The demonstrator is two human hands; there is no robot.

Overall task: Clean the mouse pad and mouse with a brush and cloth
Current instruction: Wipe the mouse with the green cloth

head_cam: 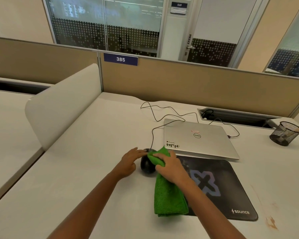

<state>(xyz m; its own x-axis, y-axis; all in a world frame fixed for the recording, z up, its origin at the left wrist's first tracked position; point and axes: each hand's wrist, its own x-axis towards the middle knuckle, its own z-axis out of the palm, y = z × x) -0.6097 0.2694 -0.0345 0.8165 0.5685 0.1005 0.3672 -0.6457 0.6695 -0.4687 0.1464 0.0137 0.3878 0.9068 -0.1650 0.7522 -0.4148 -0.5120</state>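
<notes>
A black wired mouse sits on the white desk just left of the black mouse pad, which bears a purple cross logo. My right hand grips a green cloth and presses its bunched end onto the top right of the mouse; the rest of the cloth trails toward me over the pad's left edge. My left hand rests beside the mouse's left side, its straight fingertips touching the front of the mouse. No brush can be made out for certain.
A closed silver laptop lies behind the pad, with the mouse cable looping beside it. A black mesh pen cup stands far right. A white divider borders the desk on the left, a tan partition behind.
</notes>
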